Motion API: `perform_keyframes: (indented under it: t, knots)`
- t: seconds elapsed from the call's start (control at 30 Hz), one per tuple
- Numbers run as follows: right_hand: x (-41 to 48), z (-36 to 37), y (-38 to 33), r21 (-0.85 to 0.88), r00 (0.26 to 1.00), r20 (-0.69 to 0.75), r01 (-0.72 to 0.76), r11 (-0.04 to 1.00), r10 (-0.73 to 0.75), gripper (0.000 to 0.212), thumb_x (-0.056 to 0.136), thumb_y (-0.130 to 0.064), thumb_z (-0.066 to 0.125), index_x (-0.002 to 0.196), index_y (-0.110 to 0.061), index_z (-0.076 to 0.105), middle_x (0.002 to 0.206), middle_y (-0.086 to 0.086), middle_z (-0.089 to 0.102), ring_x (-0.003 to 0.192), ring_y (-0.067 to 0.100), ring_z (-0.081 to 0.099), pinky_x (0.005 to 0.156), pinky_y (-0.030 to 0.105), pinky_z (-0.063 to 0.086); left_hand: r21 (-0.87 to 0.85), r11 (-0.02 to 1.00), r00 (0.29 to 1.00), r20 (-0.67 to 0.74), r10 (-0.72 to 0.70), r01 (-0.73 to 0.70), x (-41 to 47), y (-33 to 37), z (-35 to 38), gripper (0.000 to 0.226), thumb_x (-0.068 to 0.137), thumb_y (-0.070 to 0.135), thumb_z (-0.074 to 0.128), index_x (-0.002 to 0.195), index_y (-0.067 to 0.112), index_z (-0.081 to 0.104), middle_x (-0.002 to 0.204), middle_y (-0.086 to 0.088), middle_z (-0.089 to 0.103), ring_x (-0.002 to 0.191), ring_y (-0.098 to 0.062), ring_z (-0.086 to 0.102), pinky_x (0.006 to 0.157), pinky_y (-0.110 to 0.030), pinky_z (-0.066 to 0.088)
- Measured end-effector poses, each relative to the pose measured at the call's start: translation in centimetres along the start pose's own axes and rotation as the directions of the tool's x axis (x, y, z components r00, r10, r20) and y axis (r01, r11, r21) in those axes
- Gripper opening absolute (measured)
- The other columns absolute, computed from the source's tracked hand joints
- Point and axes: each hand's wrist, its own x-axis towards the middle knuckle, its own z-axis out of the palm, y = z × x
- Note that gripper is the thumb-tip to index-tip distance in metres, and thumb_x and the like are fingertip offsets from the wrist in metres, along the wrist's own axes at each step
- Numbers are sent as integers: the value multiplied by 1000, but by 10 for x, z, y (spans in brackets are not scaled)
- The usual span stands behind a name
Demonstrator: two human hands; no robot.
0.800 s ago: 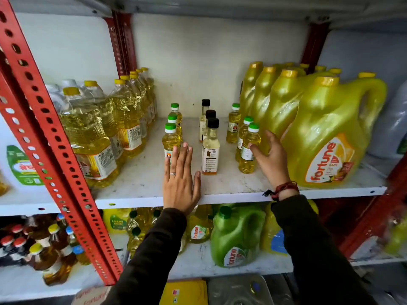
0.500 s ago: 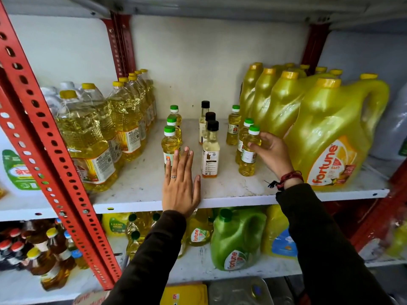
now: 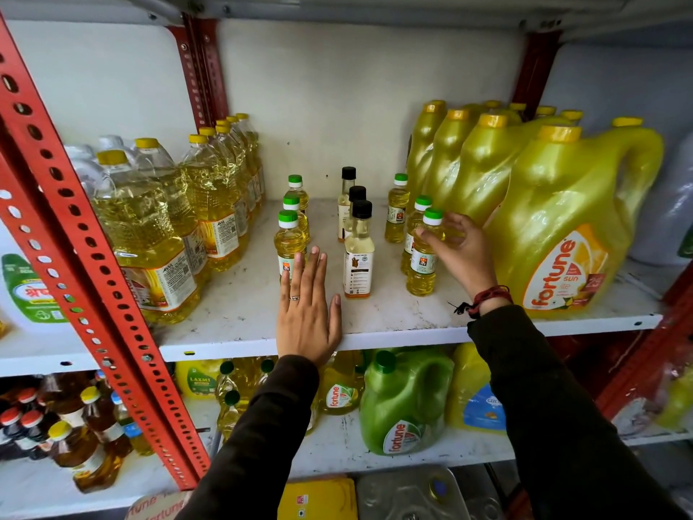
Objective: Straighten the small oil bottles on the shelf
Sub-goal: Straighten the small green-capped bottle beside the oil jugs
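Small oil bottles stand in three short rows on the white shelf [image 3: 393, 332]. The left row has green caps; its front bottle [image 3: 288, 240] stands just beyond my left hand [image 3: 305, 313], which lies flat and open on the shelf, fingertips touching the bottle's base. The middle row has black caps, with a pale front bottle [image 3: 359, 253]. In the right row, my right hand [image 3: 463, 253] wraps around the front green-capped bottle [image 3: 425, 257] from its right side. All the small bottles stand upright.
Large clear oil bottles [image 3: 150, 234] line the left of the shelf. Big yellow Fortune jugs [image 3: 562, 227] fill the right. A red perforated upright [image 3: 75, 238] crosses the left foreground. The lower shelf holds a green jug [image 3: 405, 403] and more bottles.
My right hand has shifted up from the bottle's lower side to grip it near the shoulder. My left hand stays flat on the shelf.
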Motion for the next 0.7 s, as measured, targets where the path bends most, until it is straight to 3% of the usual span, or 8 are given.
perform_keyframes:
  t: [0.07, 0.2, 0.37, 0.47, 0.57, 0.7]
  knots:
    - [3, -2, 4, -2, 999, 41, -25, 1000, 25, 56, 78, -39, 81, 127, -19, 63, 123, -3, 66, 107, 14, 62, 77, 16, 44, 5, 1000, 1000, 2, -2, 2, 0, 0, 0, 69, 103, 40, 30, 164, 9, 17, 172, -9, 10, 160, -24, 2, 130, -36, -10]
    - [6, -4, 8, -8, 997, 64, -32, 999, 32, 42, 80, -24, 81, 119, -16, 69, 122, 4, 70, 107, 14, 62, 81, 21, 44, 7, 1000, 1000, 12, -3, 3, 0, 0, 0, 69, 104, 41, 28, 164, 9, 16, 172, -9, 8, 160, -24, 2, 130, -36, -9]
    - [4, -4, 5, 2, 1000, 30, -8, 1000, 8, 44, 72, -26, 88, 110, -16, 68, 112, 3, 70, 94, 15, 67, 74, 19, 48, 2, 1000, 1000, 12, -10, 10, 0, 0, 0, 69, 104, 41, 29, 164, 10, 16, 172, -8, 8, 160, -24, 2, 130, -36, -10]
    - [2, -1, 5, 4, 1000, -9, -14, 1000, 14, 51, 67, -29, 91, 107, -20, 61, 110, 2, 67, 93, 19, 67, 82, 33, 56, 3, 1000, 1000, 16, -11, 11, 0, 0, 0, 69, 104, 41, 30, 164, 10, 16, 172, -8, 7, 160, -23, 1, 130, -36, -10]
    - [4, -1, 4, -15, 1000, 3, -19, 1000, 19, 67, 66, -34, 91, 120, -15, 58, 112, 2, 63, 101, 24, 67, 89, 41, 57, 6, 1000, 1000, 19, -11, 11, 0, 0, 1, 69, 104, 41, 30, 164, 10, 15, 172, -7, 7, 160, -23, 1, 130, -36, -10]
    - [5, -5, 6, 13, 999, 30, -32, 999, 31, 73, 68, -38, 89, 129, -15, 57, 116, -3, 63, 99, 15, 65, 86, 29, 54, 0, 1000, 1000, 13, -13, 13, 0, 0, 0, 69, 103, 42, 27, 164, 9, 17, 172, -9, 11, 160, -24, 3, 130, -36, -9]
